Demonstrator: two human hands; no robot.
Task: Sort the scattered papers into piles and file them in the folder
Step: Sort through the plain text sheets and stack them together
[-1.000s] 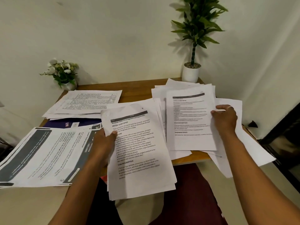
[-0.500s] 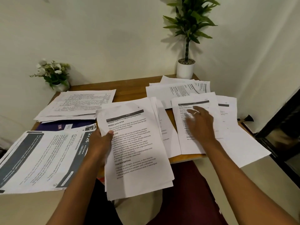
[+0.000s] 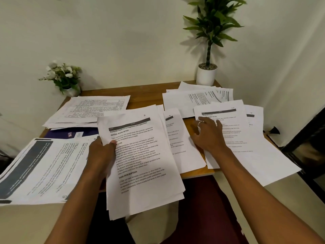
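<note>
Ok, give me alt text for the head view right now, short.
The left hand grips a stack of printed pages over the near edge of the wooden table, while the right hand lies flat on loose sheets. Other papers and two potted plants surround them.

There is one view only, from a wide-angle camera on my head, looking forward and steeply down over a small wooden table (image 3: pixel 146 98) pushed into the corner of a pale wall (image 3: pixel 123 41). It sits close: my forearms enter from the bottom edge, my left hand (image 3: pixel 102 154) and right hand (image 3: pixel 210 136) fall near the middle of the picture, and the sheets of paper (image 3: pixel 140 155) under them fill the lower half (the print on the nearest page is readable). The table's far edge, a tall potted plant (image 3: pixel 209 50) and a small flower pot (image 3: pixel 65 78) lie across the upper half, with straight lines bowing toward the frame's sides.
</note>
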